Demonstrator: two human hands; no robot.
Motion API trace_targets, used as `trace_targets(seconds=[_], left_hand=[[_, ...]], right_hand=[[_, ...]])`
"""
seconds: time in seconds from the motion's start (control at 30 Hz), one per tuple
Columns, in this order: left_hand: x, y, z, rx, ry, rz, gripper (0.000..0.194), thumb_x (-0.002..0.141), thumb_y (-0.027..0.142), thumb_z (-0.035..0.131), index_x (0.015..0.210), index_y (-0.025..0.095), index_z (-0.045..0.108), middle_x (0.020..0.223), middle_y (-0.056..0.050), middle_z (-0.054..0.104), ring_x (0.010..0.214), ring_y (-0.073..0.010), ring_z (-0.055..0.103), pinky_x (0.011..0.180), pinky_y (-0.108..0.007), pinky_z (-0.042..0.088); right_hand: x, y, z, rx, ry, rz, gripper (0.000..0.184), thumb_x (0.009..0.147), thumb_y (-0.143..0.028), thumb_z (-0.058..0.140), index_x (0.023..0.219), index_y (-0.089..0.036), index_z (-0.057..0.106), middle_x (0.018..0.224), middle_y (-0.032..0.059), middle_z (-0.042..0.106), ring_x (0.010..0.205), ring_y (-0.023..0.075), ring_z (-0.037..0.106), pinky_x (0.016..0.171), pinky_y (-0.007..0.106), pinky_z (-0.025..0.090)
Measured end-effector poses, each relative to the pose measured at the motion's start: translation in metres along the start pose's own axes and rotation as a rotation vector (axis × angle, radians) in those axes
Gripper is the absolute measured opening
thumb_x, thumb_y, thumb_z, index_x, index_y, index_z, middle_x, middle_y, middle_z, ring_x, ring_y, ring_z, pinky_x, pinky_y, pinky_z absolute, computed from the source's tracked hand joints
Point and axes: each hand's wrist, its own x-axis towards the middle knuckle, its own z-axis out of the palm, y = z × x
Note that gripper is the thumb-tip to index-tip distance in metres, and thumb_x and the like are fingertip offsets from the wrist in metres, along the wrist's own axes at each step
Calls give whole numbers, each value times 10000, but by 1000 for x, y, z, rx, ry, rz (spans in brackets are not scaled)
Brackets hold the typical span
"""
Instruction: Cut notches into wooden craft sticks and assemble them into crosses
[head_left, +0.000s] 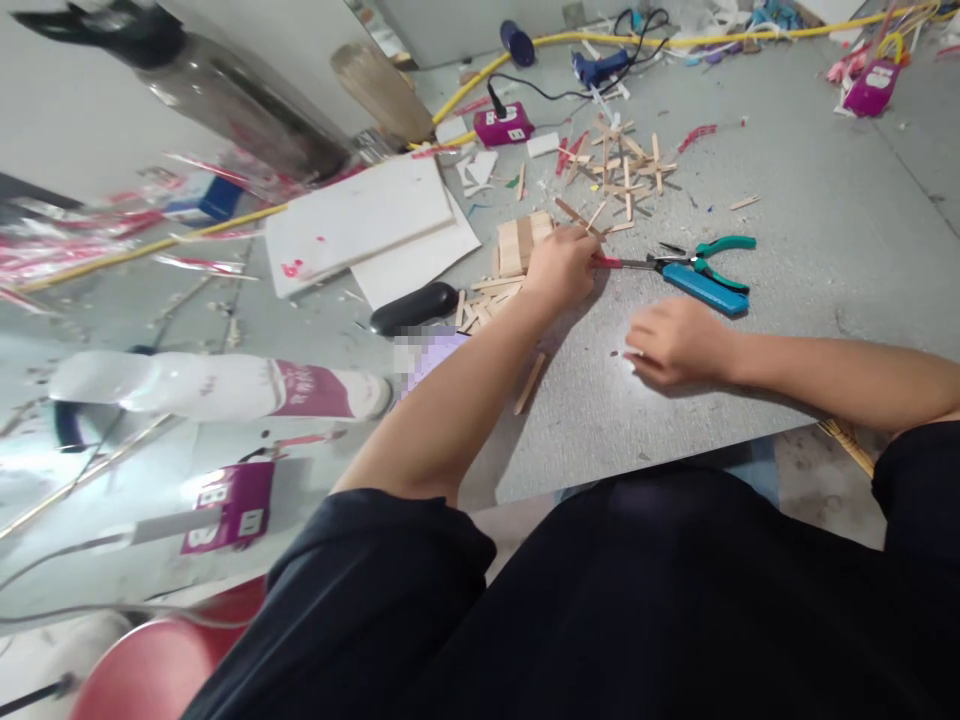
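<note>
My left hand (559,268) is closed in a pinch over a pile of flat wooden craft sticks (517,245) on the grey board (787,330). It seems to hold a thin stick or a small red-tipped piece, too small to name. My right hand (675,345) rests on the board nearer to me, fingers curled loosely; whether anything is under them is hidden. Green-handled pliers (716,258) and a blue utility knife (705,288) lie just beyond my right hand.
Glued stick crosses (622,165) lie scattered further back. White sheets (360,225), a black case (416,305), a white and purple bottle (225,388), a blue glue gun (600,68), a yellow cable (525,55) and a purple box (502,125) surround the work. A red stool (150,670) sits lower left.
</note>
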Motion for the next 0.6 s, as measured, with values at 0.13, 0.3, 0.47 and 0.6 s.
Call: trace_targets(seconds=[0.13,0.3,0.47,0.6], left_hand=[[-7,5,-8,10,-1,8,253,982,96,638,1010,236,847,1147,-173,848,1231,-371,789,939,-479,627],[-34,16,-17,19,-47,58,272,1036,149,627,1076,210,889,1143,-181,857,1179,-354,788,968,-473,628],[-47,24,-15,17,-98,76,250,984,133,638,1002,216,873,1055,-157,834,1072,-327,777,926,-453,605],[-36,25,-8,0,-94,34,197,882,109,677,934,229,824,1018,-137,814,992,-314,751,858,-444,586]], right_hand=[[5,46,-18,-104,-95,530,562,1065,-563,758,1376,-95,758,1362,293,739,1180,420,688,976,535,544],[-1,79,-34,-70,-281,825,889,1015,-629,832,1646,-40,617,1665,372,590,1581,599,519,1285,744,442],[-22,87,-34,-116,-295,872,764,1048,-583,767,1549,-13,683,1608,370,649,1550,569,547,1285,735,415],[-38,103,-35,-107,-258,955,731,1071,-595,725,1536,-32,693,1609,367,659,1544,573,568,1281,746,402]])
